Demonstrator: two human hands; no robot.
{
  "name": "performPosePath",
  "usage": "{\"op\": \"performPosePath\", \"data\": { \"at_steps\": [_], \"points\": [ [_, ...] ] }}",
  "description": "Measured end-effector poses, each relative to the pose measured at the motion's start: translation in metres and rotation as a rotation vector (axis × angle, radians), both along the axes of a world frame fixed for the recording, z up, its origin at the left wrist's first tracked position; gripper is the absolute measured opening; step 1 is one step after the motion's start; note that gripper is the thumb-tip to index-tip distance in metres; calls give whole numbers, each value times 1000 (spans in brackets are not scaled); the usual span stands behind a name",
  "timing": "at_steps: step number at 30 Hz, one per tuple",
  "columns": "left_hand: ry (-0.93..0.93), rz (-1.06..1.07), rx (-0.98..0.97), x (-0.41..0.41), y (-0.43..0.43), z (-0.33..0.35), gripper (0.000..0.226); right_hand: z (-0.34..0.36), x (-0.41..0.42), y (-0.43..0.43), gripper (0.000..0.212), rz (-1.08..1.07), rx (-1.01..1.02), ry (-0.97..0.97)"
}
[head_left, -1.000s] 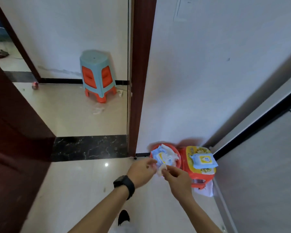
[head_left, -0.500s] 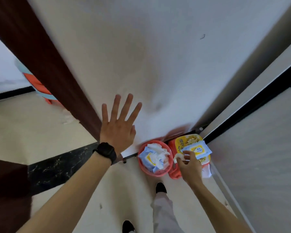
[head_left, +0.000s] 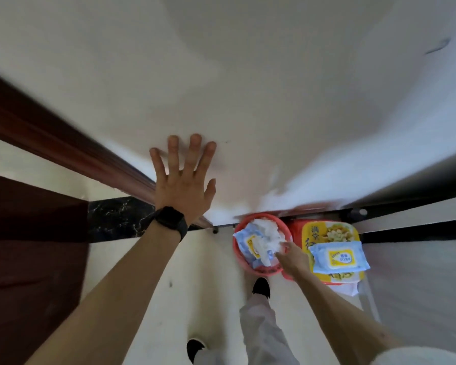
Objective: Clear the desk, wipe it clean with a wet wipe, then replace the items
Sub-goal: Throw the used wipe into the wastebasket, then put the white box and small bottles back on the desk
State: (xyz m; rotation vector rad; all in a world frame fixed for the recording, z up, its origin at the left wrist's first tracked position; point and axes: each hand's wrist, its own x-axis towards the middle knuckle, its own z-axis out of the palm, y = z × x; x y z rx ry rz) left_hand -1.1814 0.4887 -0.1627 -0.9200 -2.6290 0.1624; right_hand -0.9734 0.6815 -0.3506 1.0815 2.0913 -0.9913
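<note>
I am bending over the floor in a corner of the room. My left hand [head_left: 183,185] is pressed flat on the white wall [head_left: 274,101] with the fingers straight and spread, so it only supports me and holds nothing. The black watch [head_left: 171,221] sits on its wrist, and the dark brown door frame [head_left: 63,143] runs just beside it.

My right hand [head_left: 292,259] reaches down into the round red plastic bin [head_left: 237,255]. Its fingertips are at the crumpled white wipes [head_left: 267,233] that fill the bin, but I cannot tell if they pinch one or have let it go, because the fingers are small and partly hidden.

Just beside the bin, touching it, stands a red container with a yellow printed top [head_left: 327,233], and the flat blue packet of wet wipes [head_left: 338,258] lies across this top.

The desk is not in view, so I cannot say if it is clean. I judge that the wiping part is finished or nearly finished, since a wipe goes to the rubbish. What is left, I think, is to return to the desk and put the items back
</note>
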Motion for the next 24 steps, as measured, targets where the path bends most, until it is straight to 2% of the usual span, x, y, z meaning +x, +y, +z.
{"op": "performPosePath", "data": {
  "at_steps": [3, 6, 10, 14, 17, 22, 24],
  "points": [
    [-53, 29, -31, 8, 1, 7, 99, 18, -2, 1, 44, 121, -2, -18],
    [-200, 74, -40, 35, 0, 11, 99, 54, -10, -7, 40, 211, 7, 52],
    [-484, 222, -71, 87, -36, 12, 88, 125, -26, -37, 23, 336, -34, 311],
    [-675, 506, 129, 148, -109, 24, 69, 192, -36, -96, 27, 578, 20, 603],
    [-687, 720, 237, 192, -182, 37, 64, 237, -34, -160, 25, 794, 17, 848],
    [-565, 1023, 475, 291, -323, 72, 59, 293, -5, -302, 43, 1178, -35, 1047],
    [-477, 1138, 549, 344, -376, 87, 58, 312, 20, -367, 40, 1316, -76, 1119]
  ]
}}
